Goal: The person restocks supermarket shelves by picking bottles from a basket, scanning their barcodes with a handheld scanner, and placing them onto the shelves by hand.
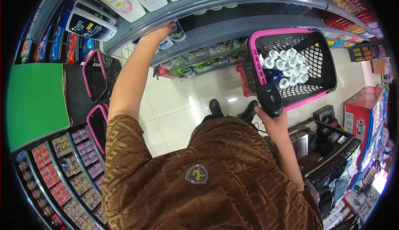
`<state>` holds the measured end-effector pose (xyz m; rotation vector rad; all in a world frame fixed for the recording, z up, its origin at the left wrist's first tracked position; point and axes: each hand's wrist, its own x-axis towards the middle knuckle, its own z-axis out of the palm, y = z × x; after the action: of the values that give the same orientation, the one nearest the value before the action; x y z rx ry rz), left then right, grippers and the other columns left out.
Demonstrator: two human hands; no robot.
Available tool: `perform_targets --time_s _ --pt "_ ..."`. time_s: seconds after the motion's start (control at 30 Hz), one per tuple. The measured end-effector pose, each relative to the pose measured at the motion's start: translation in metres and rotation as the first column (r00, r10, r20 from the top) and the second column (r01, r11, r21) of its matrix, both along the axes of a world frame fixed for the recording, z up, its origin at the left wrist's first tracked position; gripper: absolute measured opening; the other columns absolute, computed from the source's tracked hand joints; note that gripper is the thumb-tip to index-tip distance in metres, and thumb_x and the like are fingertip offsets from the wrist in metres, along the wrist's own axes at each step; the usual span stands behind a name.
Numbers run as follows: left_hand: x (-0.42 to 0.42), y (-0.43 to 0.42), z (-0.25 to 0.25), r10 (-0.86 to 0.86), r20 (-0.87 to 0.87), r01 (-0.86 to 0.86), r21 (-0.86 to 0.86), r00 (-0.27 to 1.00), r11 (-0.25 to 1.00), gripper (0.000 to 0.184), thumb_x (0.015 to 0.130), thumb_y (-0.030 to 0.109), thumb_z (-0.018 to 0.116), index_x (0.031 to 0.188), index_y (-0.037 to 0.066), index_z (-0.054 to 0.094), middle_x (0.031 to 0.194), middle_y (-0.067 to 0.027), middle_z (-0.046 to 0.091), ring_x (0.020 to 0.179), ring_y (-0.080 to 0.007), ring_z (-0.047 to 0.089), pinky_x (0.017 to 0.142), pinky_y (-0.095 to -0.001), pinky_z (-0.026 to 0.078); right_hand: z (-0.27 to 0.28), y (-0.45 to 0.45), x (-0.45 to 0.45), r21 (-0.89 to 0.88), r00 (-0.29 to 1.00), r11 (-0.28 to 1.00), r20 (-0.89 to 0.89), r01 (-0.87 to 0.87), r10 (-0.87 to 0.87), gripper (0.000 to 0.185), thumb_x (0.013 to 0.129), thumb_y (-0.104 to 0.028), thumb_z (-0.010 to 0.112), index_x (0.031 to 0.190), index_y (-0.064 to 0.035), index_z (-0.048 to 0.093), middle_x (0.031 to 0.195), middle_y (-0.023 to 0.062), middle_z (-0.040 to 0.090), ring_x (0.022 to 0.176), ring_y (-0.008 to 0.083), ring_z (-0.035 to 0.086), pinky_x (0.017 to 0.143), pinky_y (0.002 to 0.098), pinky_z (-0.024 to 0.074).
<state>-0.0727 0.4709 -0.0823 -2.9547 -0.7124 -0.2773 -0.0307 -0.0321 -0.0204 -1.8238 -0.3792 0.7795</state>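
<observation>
My left hand (159, 33) reaches in under the upper shelf edge, beside a dark bottle (177, 31) on the lower shelf. A fingertip shows at that bottle's edge; the other fingers are hidden, so I cannot tell whether they grip it. A pale blue-and-white bottle (166, 44) stands just below the wrist. In my right hand (275, 122) is a black barcode scanner (269, 99), held near the side of a black shopping basket with pink rims (293, 105). Several white pump-top bottles (292, 66) and a dark blue item (273, 75) are inside the basket.
Shampoo bottles (120, 1) line the upper shelf (166, 14). Bagged goods (195, 63) fill the bottom shelf. More pink-rimmed baskets (96, 78) stand at left, by a green panel (35, 103). A cluttered cart (320, 142) and a red display case (363, 113) are at right.
</observation>
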Motion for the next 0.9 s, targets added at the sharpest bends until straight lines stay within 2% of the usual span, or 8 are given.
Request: perform_targets --time_s 0.2,0.27,0.5,0.6,0.67,0.7,0.77,0.9 --pt "0.003 0.009 -0.008 -0.008 0.046 0.011 -0.073 0.999 0.997 0.065 0.09 0.031 0.076 0.146 0.016 0.049 0.146 -0.0144 0.054 0.132 -0.0356 0.052 0.108 -0.0455 0.044 0.003 -0.004 0.004 0.024 0.999 0.999 0.043 -0.02 0.019 0.027 0.089 -0.011 0.079 0.111 -0.0012 0.066 0.097 0.0 0.067 0.089 0.0091 0.059 0.082 0.0276 0.0494" --pt "0.003 0.001 0.001 0.053 0.047 -0.042 -0.217 0.998 0.975 0.056 0.088 0.007 0.073 0.14 0.015 0.055 0.138 -0.0096 0.062 0.123 -0.0243 0.061 0.102 -0.0382 0.051 0.004 -0.006 0.004 0.016 0.999 1.0 0.032 -0.024 0.023 0.027 0.089 -0.011 0.079 0.111 -0.0013 0.066 0.097 0.0 0.067 0.089 0.0091 0.059 0.082 0.0278 0.0494" --pt "0.001 0.005 -0.003 0.032 0.033 -0.028 -0.11 0.999 0.994 0.054 0.089 0.012 0.074 0.139 0.014 0.055 0.136 -0.007 0.064 0.119 -0.0216 0.064 0.098 -0.0365 0.053 0.003 -0.012 0.008 0.012 0.999 1.0 0.035 -0.024 0.023 0.024 0.089 -0.011 0.078 0.109 -0.0011 0.066 0.095 -0.0009 0.067 0.088 0.0086 0.058 0.081 0.0278 0.0494" --pt "0.001 0.007 -0.005 0.036 0.025 -0.031 -0.16 0.999 0.987 0.063 0.086 0.022 0.08 0.143 0.018 0.053 0.144 -0.0084 0.058 0.131 -0.0307 0.054 0.103 -0.0408 0.048 0.004 -0.012 0.008 0.0 0.999 1.0 0.029 -0.031 0.031 0.024 0.089 -0.01 0.078 0.109 -0.001 0.066 0.095 -0.0009 0.067 0.087 0.0084 0.057 0.081 0.0277 0.0493" --pt "0.002 0.003 0.001 0.166 0.047 -0.128 -0.444 0.985 0.887 0.064 0.085 0.024 0.082 0.142 0.017 0.054 0.142 -0.0085 0.06 0.128 -0.0308 0.055 0.102 -0.041 0.048 0.004 -0.012 0.008 0.007 0.999 0.999 0.027 -0.033 0.033 0.024 0.089 -0.01 0.078 0.109 -0.0009 0.066 0.095 -0.0008 0.067 0.087 0.0084 0.057 0.081 0.0277 0.0493" --pt "0.001 0.007 -0.003 0.164 0.047 -0.127 -0.443 0.985 0.888 0.064 0.085 0.024 0.082 0.142 0.017 0.054 0.142 -0.0085 0.06 0.128 -0.0308 0.055 0.102 -0.041 0.048 0.004 -0.012 0.008 0.016 0.999 0.999 0.023 -0.029 0.029 0.024 0.089 -0.01 0.078 0.108 -0.0009 0.066 0.095 -0.0008 0.067 0.087 0.0085 0.057 0.081 0.0276 0.0492" --pt "-0.003 0.016 -0.009 -0.012 0.05 0.021 -0.197 0.999 0.98 0.064 0.086 0.03 0.081 0.142 0.015 0.054 0.14 -0.0107 0.061 0.125 -0.032 0.057 0.102 -0.0422 0.048 0.004 -0.012 0.008 0.027 1.0 0.999 0.02 -0.024 0.023 0.024 0.089 -0.01 0.078 0.108 -0.0008 0.066 0.094 -0.0008 0.066 0.087 0.0085 0.057 0.08 0.0276 0.0491" --pt "0.001 0.008 -0.001 0.116 0.095 -0.072 -0.375 0.989 0.924 0.06 0.087 0.033 0.08 0.139 0.013 0.056 0.136 -0.012 0.063 0.122 -0.0314 0.059 0.1 -0.0433 0.049 0.002 -0.013 0.009 0.019 0.999 0.999 0.019 -0.026 0.026 0.024 0.09 -0.01 0.077 0.108 -0.0005 0.066 0.094 -0.0006 0.066 0.086 0.0087 0.057 0.08 0.0277 0.0491"
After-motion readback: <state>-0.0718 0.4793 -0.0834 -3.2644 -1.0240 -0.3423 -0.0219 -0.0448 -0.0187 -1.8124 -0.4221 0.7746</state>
